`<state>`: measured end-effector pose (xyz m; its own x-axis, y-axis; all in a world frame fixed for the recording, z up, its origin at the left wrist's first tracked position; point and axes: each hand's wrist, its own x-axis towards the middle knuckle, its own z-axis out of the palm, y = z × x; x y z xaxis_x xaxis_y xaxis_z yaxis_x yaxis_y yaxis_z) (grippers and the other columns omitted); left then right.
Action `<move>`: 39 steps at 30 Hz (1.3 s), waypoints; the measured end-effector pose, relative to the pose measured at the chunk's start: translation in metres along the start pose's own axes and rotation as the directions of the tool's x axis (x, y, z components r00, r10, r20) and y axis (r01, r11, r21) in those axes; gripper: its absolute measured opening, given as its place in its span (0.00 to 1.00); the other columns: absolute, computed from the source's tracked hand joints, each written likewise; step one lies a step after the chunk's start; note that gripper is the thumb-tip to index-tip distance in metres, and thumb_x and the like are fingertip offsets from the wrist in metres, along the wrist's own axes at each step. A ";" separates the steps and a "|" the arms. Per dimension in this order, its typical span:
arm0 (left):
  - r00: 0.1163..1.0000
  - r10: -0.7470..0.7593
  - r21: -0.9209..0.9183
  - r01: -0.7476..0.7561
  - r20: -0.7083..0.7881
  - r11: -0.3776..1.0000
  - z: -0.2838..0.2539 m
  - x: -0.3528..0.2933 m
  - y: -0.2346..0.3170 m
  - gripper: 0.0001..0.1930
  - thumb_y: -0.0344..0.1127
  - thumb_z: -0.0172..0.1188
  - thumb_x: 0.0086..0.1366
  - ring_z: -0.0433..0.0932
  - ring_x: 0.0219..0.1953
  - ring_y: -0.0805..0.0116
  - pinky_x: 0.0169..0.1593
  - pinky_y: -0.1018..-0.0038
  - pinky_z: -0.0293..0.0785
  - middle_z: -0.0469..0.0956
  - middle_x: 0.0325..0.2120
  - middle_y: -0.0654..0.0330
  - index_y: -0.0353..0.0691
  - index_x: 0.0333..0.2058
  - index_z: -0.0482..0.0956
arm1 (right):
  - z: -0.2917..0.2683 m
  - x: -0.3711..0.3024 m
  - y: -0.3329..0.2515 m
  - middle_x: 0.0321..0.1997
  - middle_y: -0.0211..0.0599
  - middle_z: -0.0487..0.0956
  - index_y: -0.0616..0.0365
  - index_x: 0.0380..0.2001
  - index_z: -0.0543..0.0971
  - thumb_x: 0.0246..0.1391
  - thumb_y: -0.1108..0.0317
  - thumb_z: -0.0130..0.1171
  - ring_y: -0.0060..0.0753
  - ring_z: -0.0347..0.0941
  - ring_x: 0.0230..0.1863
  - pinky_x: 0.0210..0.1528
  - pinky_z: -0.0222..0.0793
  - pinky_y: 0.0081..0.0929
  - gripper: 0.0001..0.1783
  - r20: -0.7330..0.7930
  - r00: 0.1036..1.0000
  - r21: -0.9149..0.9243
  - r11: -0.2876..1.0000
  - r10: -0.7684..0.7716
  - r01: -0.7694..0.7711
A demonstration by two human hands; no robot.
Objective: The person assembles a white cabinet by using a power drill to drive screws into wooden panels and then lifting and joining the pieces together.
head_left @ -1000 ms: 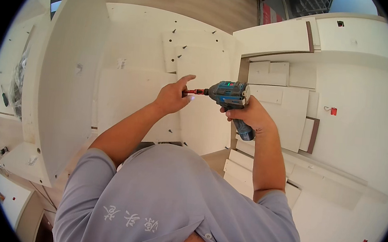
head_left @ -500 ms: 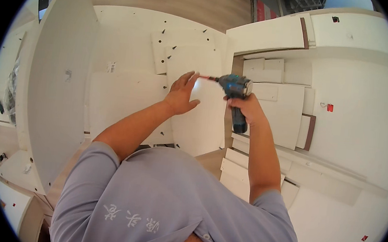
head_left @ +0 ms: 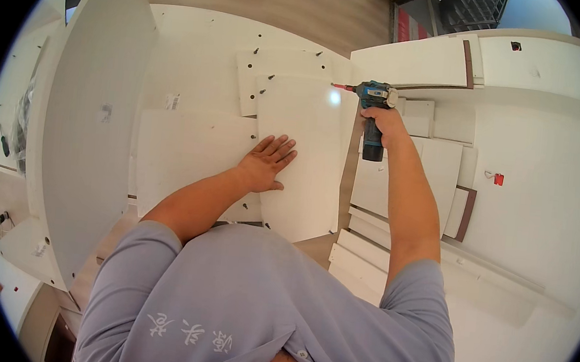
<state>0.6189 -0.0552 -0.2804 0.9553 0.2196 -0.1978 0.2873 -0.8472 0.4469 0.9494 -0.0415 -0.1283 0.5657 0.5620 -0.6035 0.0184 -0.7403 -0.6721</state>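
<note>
Cordless driver: likely dense; hold handle, bit toward 9 o'clock
Right fingers: wrapped
Left fingers: spread on stiff-looking white panel

A pile of loose white boards, one edged in brown, serves as the landmark. Just right of the pile, a red tag lies on a broad white panel. Beyond the pile are a black crate and, right of that, a pale blue surface; wood-grain floor spreads beyond and to its left. Well left of the pile stands a tall upright panel; still farther left are a clear plastic bundle and a dark-handled screwdriver.
</note>
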 end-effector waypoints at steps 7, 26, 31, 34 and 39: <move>1.000 -0.005 -0.003 0.005 0.008 1.000 -0.001 0.000 0.000 0.48 0.65 0.54 0.69 0.32 0.80 0.59 0.80 0.60 0.29 0.39 0.79 0.59 0.46 0.77 0.45 | -0.009 0.009 -0.023 0.29 0.36 0.81 0.62 0.34 0.82 0.45 0.75 0.68 0.32 0.77 0.25 0.29 0.74 0.34 0.10 0.075 0.990 -0.234 0.963 -0.118 0.132; 0.999 -0.022 -0.006 0.022 0.044 1.000 -0.001 0.001 0.000 0.49 0.66 0.54 0.69 0.31 0.80 0.59 0.80 0.59 0.28 0.38 0.79 0.59 0.47 0.77 0.44 | 0.013 0.030 -0.062 0.24 0.38 0.78 0.62 0.26 0.79 0.43 0.76 0.65 0.33 0.76 0.22 0.26 0.72 0.33 0.05 0.066 0.998 -0.423 0.906 0.005 0.023; 1.000 -0.002 0.013 0.002 0.005 1.000 0.002 0.000 -0.001 0.48 0.65 0.54 0.69 0.32 0.80 0.59 0.80 0.58 0.29 0.38 0.79 0.58 0.46 0.77 0.45 | 0.007 0.038 -0.052 0.27 0.42 0.81 0.66 0.29 0.80 0.43 0.76 0.69 0.35 0.78 0.23 0.27 0.75 0.34 0.09 0.076 0.997 -0.395 0.919 0.026 0.006; 1.000 0.012 -0.035 -0.013 -0.023 0.999 0.006 0.000 -0.003 0.49 0.65 0.56 0.68 0.33 0.80 0.58 0.80 0.58 0.30 0.40 0.79 0.58 0.46 0.77 0.46 | -0.003 0.033 -0.051 0.28 0.41 0.81 0.67 0.32 0.81 0.43 0.76 0.69 0.34 0.78 0.24 0.27 0.75 0.34 0.11 0.099 0.995 -0.313 0.949 -0.017 0.048; 0.997 0.008 -0.059 -0.013 -0.078 0.998 0.009 -0.003 -0.003 0.49 0.63 0.60 0.66 0.34 0.80 0.58 0.80 0.58 0.32 0.41 0.78 0.56 0.45 0.76 0.49 | 0.013 -0.022 -0.052 0.31 0.39 0.82 0.68 0.37 0.81 0.45 0.73 0.71 0.31 0.79 0.27 0.32 0.76 0.32 0.15 0.171 0.941 -0.395 0.854 -0.294 0.338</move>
<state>0.6152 -0.0579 -0.2887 0.9602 0.2496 -0.1255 0.2785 -0.8197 0.5005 0.9253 -0.0100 -0.0856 0.3858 0.8090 -0.4436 0.5328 -0.5878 -0.6087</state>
